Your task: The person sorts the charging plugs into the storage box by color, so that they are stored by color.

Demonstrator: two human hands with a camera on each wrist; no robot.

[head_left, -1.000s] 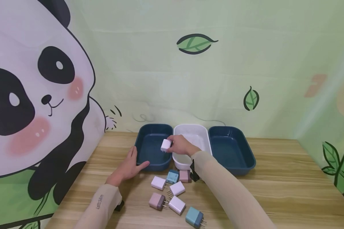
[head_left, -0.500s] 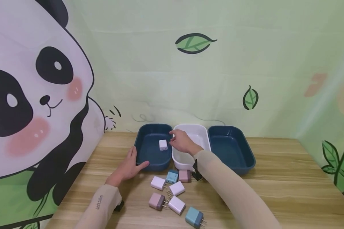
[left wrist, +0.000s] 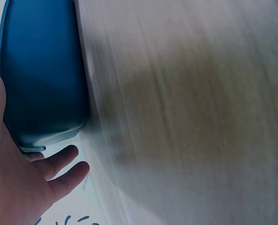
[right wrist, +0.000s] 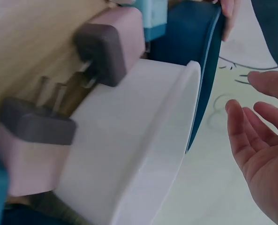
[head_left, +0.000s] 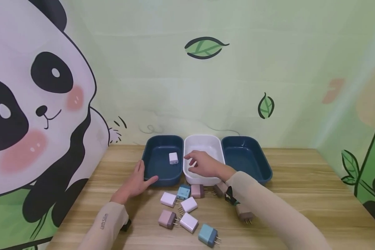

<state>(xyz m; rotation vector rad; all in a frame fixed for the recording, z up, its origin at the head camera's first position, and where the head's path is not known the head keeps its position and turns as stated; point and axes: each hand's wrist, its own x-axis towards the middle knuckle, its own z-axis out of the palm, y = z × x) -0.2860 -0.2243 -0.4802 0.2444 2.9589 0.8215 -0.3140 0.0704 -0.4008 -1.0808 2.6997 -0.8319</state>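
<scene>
A white charger plug [head_left: 173, 158] lies inside the left dark blue tray [head_left: 167, 182]. My left hand [head_left: 132, 184] rests against that tray's left side, thumb at the front rim; the left wrist view shows its fingers [left wrist: 68, 180] stretched out beside the tray wall [left wrist: 42, 70]. Over the white tray [head_left: 203, 180] hovers my right hand [head_left: 207, 165], its fingers loosely bent with nothing between them, as the right wrist view also shows. In front of the trays lie several charger plugs: white [head_left: 189, 222], light blue [head_left: 208, 235] and pink with dark ends [head_left: 167, 219].
A second dark blue tray [head_left: 243, 161] stands to the right of the white one. Near my right sleeve [head_left: 268, 201] are more pinkish chargers [head_left: 244, 212], partly covered by the arm. A cloth backdrop [head_left: 162, 86] with a printed panda rises behind the wooden table [head_left: 300, 194].
My right hand let go of the white charger, which now lies in the left blue tray, and drew back rightward over the white tray. My left hand stayed at the tray.
</scene>
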